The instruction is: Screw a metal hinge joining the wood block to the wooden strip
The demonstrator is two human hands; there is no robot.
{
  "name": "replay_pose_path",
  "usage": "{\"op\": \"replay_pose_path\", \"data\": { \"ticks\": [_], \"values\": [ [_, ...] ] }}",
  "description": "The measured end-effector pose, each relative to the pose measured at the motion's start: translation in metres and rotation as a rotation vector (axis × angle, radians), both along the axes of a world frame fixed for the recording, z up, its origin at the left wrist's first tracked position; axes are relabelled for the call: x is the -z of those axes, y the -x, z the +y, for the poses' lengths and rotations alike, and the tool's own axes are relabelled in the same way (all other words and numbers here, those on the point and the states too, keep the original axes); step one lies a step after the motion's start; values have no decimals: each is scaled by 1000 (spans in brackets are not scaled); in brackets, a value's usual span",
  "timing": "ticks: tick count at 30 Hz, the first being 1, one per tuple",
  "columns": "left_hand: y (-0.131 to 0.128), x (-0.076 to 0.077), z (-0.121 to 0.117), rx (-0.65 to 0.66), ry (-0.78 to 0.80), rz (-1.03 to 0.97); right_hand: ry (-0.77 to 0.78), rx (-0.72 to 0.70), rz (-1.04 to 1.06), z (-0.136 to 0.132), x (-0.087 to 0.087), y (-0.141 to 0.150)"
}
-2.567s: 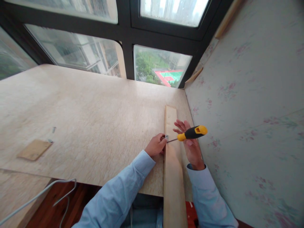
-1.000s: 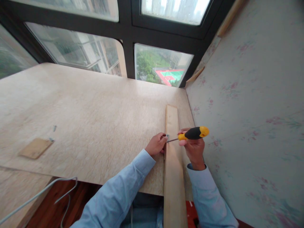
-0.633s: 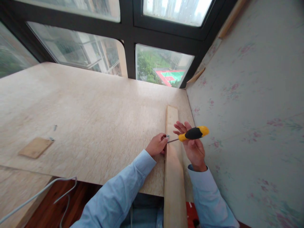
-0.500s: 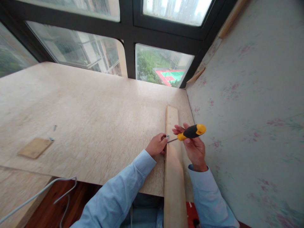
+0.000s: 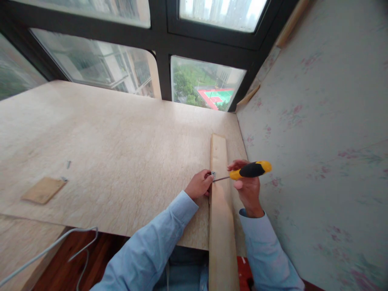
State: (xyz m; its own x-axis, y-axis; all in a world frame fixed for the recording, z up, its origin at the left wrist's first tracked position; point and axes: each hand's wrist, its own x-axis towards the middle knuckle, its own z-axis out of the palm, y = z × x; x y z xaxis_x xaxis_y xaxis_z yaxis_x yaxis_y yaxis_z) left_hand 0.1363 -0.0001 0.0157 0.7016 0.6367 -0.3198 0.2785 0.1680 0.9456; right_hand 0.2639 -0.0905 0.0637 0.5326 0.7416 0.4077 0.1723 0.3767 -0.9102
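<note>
A long pale wooden plank (image 5: pixel 220 226) lies lengthwise on the marbled ledge and juts past its near edge. At the plank's left side, my left hand (image 5: pixel 198 184) is closed, its fingertips pinching a small metal bracket (image 5: pixel 213 175) against the wood. My right hand (image 5: pixel 249 193), to the right of the plank, grips a yellow-and-black screwdriver (image 5: pixel 251 169) by its handle. The shaft points left, and its tip meets the plank just below the bracket, close to my left fingertips. Whether a screw sits under the tip is too small to tell.
A small thin wooden piece (image 5: pixel 44 190) lies on the ledge (image 5: pixel 121 153) at left, with screws (image 5: pixel 68 164) by it. A white cable (image 5: pixel 45 252) loops at lower left. The papered wall (image 5: pixel 318 161) rises close on the right; windows stand behind.
My right hand has shifted its hold round the screwdriver, fingers now more curled behind the handle. The handle has swung slightly right and lower. My left hand stays at the bracket.
</note>
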Motion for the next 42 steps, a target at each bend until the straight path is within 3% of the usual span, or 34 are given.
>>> {"op": "replay_pose_path", "data": {
  "ticks": [4,10,13,18,22,31,33,38,42],
  "values": [
    [0,2,1,13,59,-6,-13,-167,39,-2,-8,0],
    [-1,7,2,22,56,-3,10,-254,95,-11,-13,-3],
    [-1,7,1,20,60,-8,11,-195,97,-13,-8,-3],
    [-1,6,1,15,24,-14,-16,19,105,-11,-3,-2],
    [0,4,0,7,23,-21,-39,41,94,-8,-3,-2],
    [-1,4,0,9,88,-54,117,-372,67,-14,-12,-5],
    [-1,4,0,10,81,-50,152,-327,73,-15,-10,-6],
    [0,4,0,11,41,-30,94,-30,28,-11,-5,-6],
    [-1,6,1,9,39,-32,31,16,27,-7,-5,-5]
  ]
}}
